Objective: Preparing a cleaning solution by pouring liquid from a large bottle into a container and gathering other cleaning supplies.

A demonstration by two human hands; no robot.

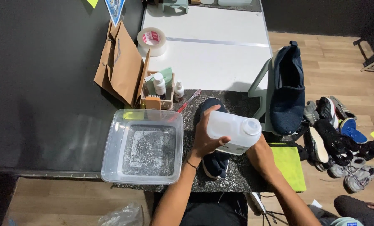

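Observation:
My left hand (206, 136) and my right hand (260, 157) both grip a translucent white plastic jug (233, 130) with a white cap, held on its side above the table. The left hand wraps its base end and the right hand supports it from below near the capped end. Under the jug lies a dark navy slip-on shoe (214, 161) on a black patterned mat (237, 104). A clear plastic tub (143, 146) with a little liquid in it sits just left of my left hand.
A second navy shoe (287, 90) is mounted on a pale green stand. A small caddy (157, 90) holds bottles and brushes beside a brown paper bag (122, 67) and tape roll (152, 40). A green cloth (289, 165) lies right; several shoes (335, 138) are piled on the floor.

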